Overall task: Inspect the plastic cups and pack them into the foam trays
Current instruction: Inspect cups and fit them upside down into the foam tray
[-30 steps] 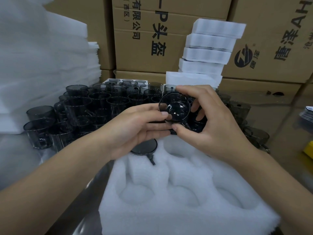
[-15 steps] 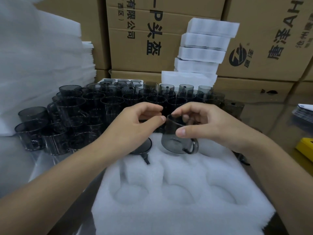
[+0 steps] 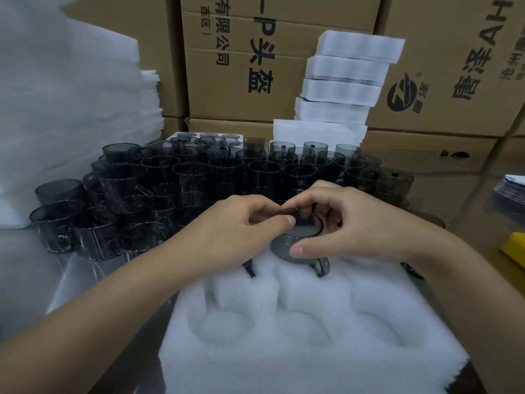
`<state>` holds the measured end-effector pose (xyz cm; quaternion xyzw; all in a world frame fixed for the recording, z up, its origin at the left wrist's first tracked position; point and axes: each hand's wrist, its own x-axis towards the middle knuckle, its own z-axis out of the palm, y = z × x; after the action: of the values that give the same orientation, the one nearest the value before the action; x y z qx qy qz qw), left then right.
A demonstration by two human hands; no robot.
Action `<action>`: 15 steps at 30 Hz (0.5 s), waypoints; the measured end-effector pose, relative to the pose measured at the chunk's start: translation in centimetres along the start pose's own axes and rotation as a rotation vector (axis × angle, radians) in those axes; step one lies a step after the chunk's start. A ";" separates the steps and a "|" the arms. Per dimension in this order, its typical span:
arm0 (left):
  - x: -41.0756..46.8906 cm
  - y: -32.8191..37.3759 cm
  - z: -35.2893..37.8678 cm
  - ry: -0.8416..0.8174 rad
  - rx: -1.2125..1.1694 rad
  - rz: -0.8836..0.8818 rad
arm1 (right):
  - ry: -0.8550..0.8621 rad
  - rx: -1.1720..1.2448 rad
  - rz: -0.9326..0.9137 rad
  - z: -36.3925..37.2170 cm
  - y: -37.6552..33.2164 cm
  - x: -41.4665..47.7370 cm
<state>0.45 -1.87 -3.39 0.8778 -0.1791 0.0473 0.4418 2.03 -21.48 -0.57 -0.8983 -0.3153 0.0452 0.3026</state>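
Left hand (image 3: 227, 237) and right hand (image 3: 360, 223) both pinched one smoky cup (image 3: 281, 245) at frame centre, lowering it into a back-row pocket of the foam tray (image 3: 284, 365). Three front pockets lay empty. Many loose cups (image 3: 193, 177) stood behind, unpacked. Judged: this tray barely begun.

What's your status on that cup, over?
Left hand pinches cup at the rim, right hand grips its side. Cup upright, low in foam tray's back-middle pocket. Nothing blocking it.
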 end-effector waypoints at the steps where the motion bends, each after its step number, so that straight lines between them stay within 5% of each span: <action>1: 0.0 -0.1 0.0 -0.028 -0.010 -0.003 | -0.017 0.001 0.001 0.0 0.0 0.0; 10: 0.0 0.0 -1.5 -0.261 0.020 -0.013 | -0.071 -0.021 0.018 -0.2 0.2 -0.2; 15: -0.1 -0.2 -1.5 -0.298 0.123 -0.018 | 0.115 0.074 0.063 -0.7 0.9 0.0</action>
<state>0.51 -0.55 -2.62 0.9021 -0.2314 -0.0767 0.3561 2.71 -22.38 -0.56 -0.8972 -0.2669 0.0145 0.3515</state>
